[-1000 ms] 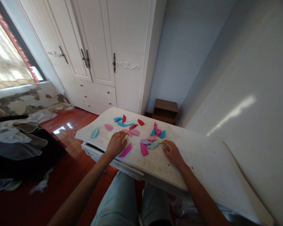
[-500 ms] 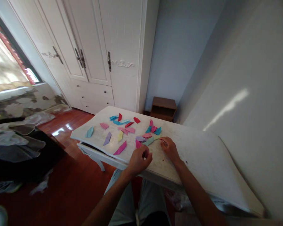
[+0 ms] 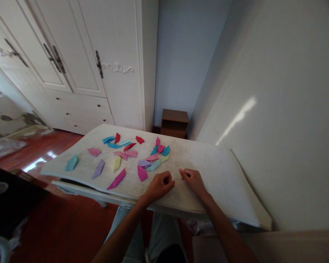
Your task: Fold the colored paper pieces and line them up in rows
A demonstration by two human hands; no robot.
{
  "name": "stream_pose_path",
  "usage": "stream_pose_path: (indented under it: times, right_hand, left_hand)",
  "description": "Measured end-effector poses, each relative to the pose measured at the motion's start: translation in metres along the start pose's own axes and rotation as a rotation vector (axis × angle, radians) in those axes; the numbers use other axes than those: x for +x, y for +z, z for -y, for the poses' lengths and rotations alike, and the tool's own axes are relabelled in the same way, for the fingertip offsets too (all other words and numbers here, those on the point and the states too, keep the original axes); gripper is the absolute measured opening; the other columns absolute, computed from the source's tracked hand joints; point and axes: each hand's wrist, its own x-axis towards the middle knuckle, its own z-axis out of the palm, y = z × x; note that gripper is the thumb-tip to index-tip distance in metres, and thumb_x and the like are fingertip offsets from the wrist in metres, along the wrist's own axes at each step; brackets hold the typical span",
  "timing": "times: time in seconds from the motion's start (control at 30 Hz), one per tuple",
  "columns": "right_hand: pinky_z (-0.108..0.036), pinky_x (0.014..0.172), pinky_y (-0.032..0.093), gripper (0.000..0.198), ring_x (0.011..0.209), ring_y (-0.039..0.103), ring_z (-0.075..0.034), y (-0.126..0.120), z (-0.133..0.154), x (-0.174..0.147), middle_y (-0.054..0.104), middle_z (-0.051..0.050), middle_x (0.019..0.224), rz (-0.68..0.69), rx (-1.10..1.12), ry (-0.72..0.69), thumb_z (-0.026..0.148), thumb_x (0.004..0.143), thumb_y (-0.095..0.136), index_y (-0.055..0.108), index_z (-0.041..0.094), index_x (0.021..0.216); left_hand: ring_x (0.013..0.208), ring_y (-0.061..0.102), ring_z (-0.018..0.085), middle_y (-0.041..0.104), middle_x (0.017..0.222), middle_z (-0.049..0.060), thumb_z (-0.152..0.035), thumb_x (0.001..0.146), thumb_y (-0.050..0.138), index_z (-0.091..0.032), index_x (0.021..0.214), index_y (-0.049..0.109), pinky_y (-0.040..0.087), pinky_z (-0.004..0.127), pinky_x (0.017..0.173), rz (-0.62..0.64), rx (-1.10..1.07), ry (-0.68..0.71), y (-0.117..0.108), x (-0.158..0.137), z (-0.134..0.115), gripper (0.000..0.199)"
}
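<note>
Folded paper pieces in several colours lie on the white table (image 3: pixel 208 164). My left hand (image 3: pixel 159 185) rests near the front edge with its fingers curled in and nothing showing in them. Closest to it are a magenta folded paper (image 3: pixel 142 173) and a pale mint folded paper (image 3: pixel 154 165). My right hand (image 3: pixel 192 180) is a short way to the right, its fingers also curled in, with no paper visible between them. A yellow-green folded paper (image 3: pixel 165 158) sits beyond the gap between both hands, touching neither.
More folded papers spread leftward, among them a purple piece (image 3: pixel 99 168), a yellow piece (image 3: pixel 117 163) and a teal piece (image 3: pixel 71 163). Behind the table stand a white wardrobe (image 3: pixel 123 95) and a small brown cabinet (image 3: pixel 175 116). A wall (image 3: pixel 276 146) runs along the right.
My right hand has drawn back from the yellow-green paper towards me and curled in. My left hand has come away from the magenta paper. The view has turned to the right.
</note>
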Motion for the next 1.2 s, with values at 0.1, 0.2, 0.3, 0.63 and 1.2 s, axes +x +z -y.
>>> stream_pose_path:
  times: [0.1,0.2,0.3,0.63,1.2]
  right_hand:
    - [-0.024,0.056,0.035,0.037,0.057,0.052,-0.013,-0.001,0.001,0.013,0.057,0.001,0.060,0.056,0.027,-0.014,0.041,0.090,0.048,0.059,0.018,0.064]
    - [-0.026,0.065,0.043,0.018,0.068,0.057,-0.015,0.005,0.005,0.040,0.064,-0.002,0.077,0.058,0.021,-0.096,0.030,0.087,0.052,0.065,0.017,0.087]
    - [-0.031,0.084,0.046,0.028,0.093,0.059,-0.019,0.016,0.016,0.076,0.065,-0.010,0.103,0.070,-0.154,-0.237,0.021,0.083,0.053,0.063,0.014,0.109]
    - [-0.033,0.091,0.041,0.026,0.100,0.061,-0.023,0.050,0.056,0.154,0.069,-0.012,0.107,0.316,-0.625,-0.454,0.022,0.083,0.058,0.069,0.018,0.107]
    - [-0.030,0.079,0.046,0.028,0.082,0.060,-0.019,0.078,0.131,0.127,0.067,-0.008,0.088,0.152,-0.124,-0.695,0.029,0.096,0.046,0.070,0.021,0.106]
  left_hand:
    - [0.055,0.039,0.009,0.045,0.058,-0.006,-0.027,0.077,0.055,-0.019,0.062,0.042,0.028,0.022,0.053,-0.002,-0.076,-0.046,0.001,0.004,0.004,0.021]
    - [0.056,0.040,0.010,0.046,0.059,-0.005,-0.028,0.078,0.056,-0.019,0.064,0.043,0.028,0.022,0.053,-0.006,-0.084,-0.057,0.001,0.004,0.005,0.021]
    - [0.058,0.043,0.011,0.048,0.060,-0.004,-0.028,0.078,0.056,-0.019,0.065,0.044,0.029,0.022,0.054,-0.014,-0.074,-0.053,0.002,0.003,0.002,0.020]
    - [0.056,0.042,0.010,0.047,0.059,-0.005,-0.026,0.076,0.058,-0.018,0.064,0.046,0.028,0.023,0.054,-0.035,-0.098,-0.049,0.000,-0.001,0.000,0.018]
    - [0.058,0.053,0.014,0.063,0.066,0.002,-0.025,0.075,0.060,-0.017,0.071,0.061,0.036,0.025,0.055,0.025,0.007,-0.012,0.005,0.001,0.009,0.009]
